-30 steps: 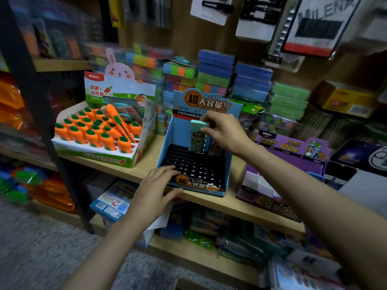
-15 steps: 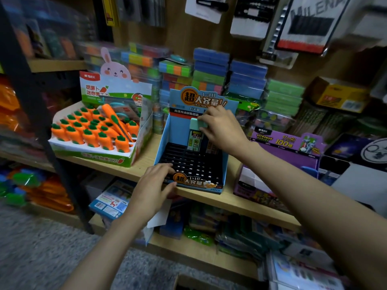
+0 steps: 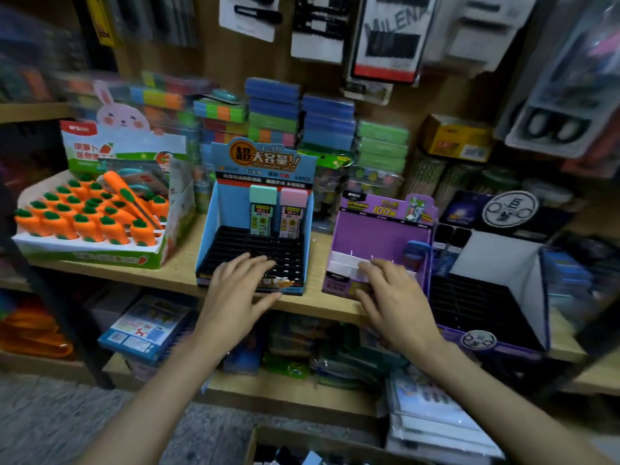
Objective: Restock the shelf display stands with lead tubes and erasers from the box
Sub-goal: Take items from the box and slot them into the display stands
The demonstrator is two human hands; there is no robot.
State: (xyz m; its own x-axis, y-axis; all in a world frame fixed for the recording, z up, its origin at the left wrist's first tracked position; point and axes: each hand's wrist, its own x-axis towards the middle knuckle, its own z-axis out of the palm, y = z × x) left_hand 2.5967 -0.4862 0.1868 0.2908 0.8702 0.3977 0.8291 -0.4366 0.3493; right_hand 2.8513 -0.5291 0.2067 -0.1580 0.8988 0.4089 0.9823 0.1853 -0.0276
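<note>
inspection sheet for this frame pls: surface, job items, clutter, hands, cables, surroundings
Surface: wooden shelf, crowded with display stands.
Job's things: blue display stand, two lead tubes upright in its back row, green-capped tube left of pink-capped tube; other slots empty. Purple display stand mostly empty.
Clutter: carrot eraser display; stacked colourful packs behind.
Grippers: left hand open over the blue stand's front; right hand open at the purple stand's front edge; neither holds anything.
Cables: nothing seen.
Surroundings: lower shelf of packaged stationery; hanging cards above.

Dim, flat indoor light with soft shadows; the wide-angle view bends at the edges (heavily blurred there), sharper centrally.
</note>
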